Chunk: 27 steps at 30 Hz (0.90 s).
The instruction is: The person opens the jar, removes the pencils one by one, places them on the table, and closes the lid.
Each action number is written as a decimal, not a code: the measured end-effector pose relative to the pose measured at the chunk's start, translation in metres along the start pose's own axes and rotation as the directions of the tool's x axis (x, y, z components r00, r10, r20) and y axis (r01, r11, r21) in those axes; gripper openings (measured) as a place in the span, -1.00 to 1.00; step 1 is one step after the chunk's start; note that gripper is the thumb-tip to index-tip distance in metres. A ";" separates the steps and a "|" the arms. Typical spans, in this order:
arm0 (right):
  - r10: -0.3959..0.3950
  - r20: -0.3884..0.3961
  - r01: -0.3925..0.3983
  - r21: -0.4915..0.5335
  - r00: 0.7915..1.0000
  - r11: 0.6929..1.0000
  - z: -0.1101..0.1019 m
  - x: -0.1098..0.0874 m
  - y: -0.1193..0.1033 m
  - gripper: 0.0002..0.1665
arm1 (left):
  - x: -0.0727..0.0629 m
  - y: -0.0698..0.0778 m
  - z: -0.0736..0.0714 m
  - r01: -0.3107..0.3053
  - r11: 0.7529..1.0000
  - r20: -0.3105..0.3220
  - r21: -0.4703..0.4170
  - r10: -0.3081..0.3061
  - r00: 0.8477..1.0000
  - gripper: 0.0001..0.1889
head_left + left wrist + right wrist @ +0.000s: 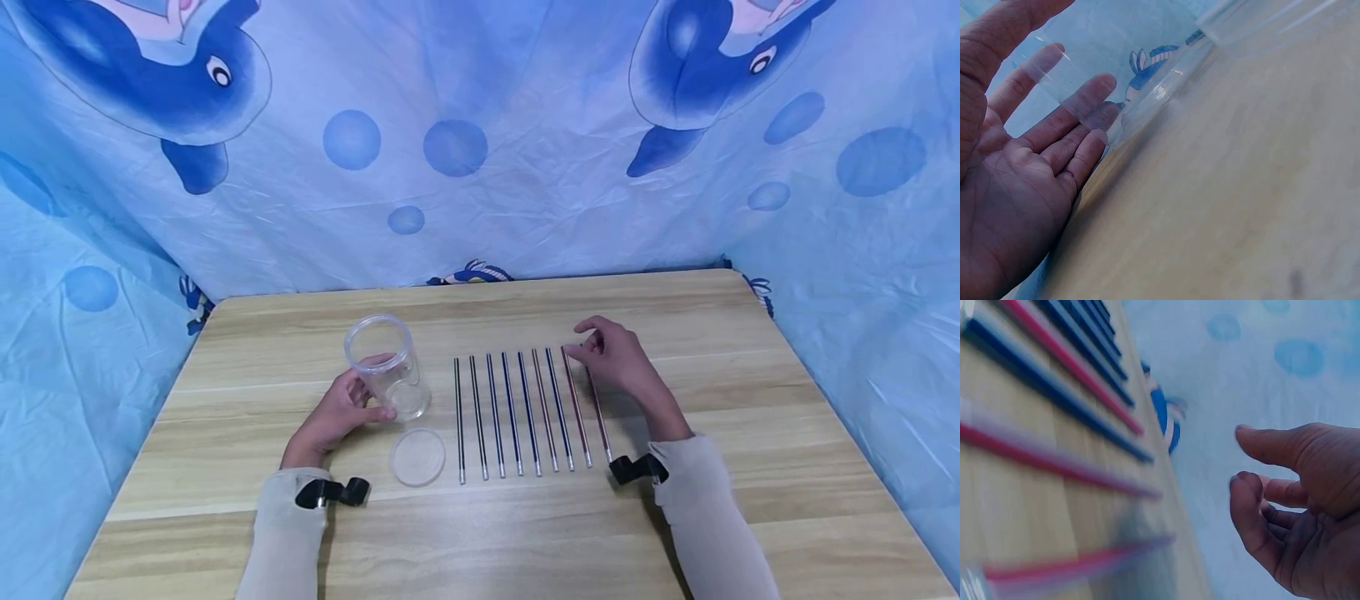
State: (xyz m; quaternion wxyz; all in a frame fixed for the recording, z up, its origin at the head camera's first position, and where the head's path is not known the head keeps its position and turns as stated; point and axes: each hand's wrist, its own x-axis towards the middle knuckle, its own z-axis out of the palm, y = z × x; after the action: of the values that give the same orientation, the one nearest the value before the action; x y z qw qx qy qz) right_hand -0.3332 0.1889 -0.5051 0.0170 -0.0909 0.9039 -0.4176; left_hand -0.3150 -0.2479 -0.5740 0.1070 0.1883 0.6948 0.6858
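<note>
A clear plastic jar [386,367] stands upright with its mouth uncovered, left of centre on the table. My left hand [348,408] holds it low down, thumb at the front and fingers round the far side. Through the see-through wall [1147,56] the fingertips show in the left wrist view. Several dark blue, black and red pencils [508,412] lie side by side in a row. Above the far ends of the rightmost red pencils [576,408] hovers my right hand [611,354], fingers loosely bent. Between its thumb and forefinger there is a gap in the right wrist view.
A round clear lid [417,457] lies flat in front of the jar, left of the pencils. The wooden table [525,533] ends at the back against a blue curtain [525,217] printed with dolphins, which also hangs at both sides.
</note>
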 end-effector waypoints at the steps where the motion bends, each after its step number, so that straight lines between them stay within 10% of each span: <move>1: -0.033 -0.009 0.033 -0.002 0.999 0.999 0.004 -0.001 -0.006 -0.52 | -0.001 0.000 0.000 0.007 1.000 0.001 0.004 -0.007 1.000 -0.16; 12: -0.308 0.057 0.312 -0.107 0.950 0.944 0.059 -0.033 -0.089 -0.57 | -0.003 -0.002 0.001 0.013 1.000 -0.001 0.018 -0.013 1.000 -0.15; 27: -0.378 0.417 0.552 -0.466 0.826 0.692 0.142 -0.056 -0.145 -0.17 | 0.000 -0.004 -0.003 -0.005 1.000 0.009 0.002 0.005 1.000 -0.17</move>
State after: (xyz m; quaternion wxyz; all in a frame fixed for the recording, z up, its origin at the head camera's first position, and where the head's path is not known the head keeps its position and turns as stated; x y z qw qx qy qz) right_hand -0.2412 0.0004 -0.4898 0.0132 -0.3799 0.9194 -0.1014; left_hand -0.3162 -0.2503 -0.5778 0.1080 0.1934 0.6945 0.6845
